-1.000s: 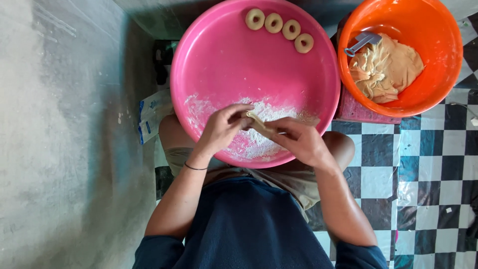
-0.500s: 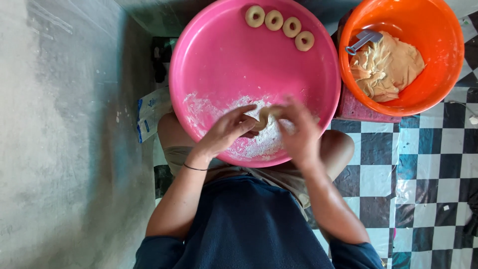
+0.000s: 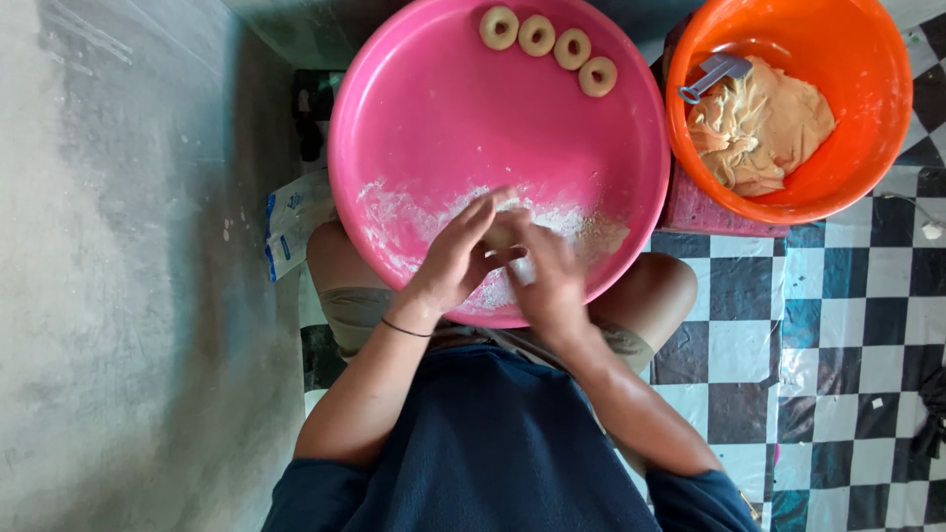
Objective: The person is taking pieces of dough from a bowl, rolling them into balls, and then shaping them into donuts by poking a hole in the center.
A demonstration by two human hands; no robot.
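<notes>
A large pink basin (image 3: 443, 128) rests on my lap, with white flour (image 3: 404, 212) scattered over its near part. Over the flour my left hand (image 3: 455, 258) and my right hand (image 3: 545, 274) press together around a small piece of dough (image 3: 505, 229), which shows only a little between the fingers. Along the basin's far rim lie several dough rings (image 3: 548, 39) in a row.
An orange basin (image 3: 877, 118) at the right holds a mass of pale dough (image 3: 761, 123) and a grey scraper (image 3: 711, 73). A white packet (image 3: 288, 219) lies left of my knee. The floor is grey concrete at the left, black-and-white checks at the right.
A second ago my hands held a stretched strip of dough between them. They have since closed together over it, the right hand moving left toward the left hand.
</notes>
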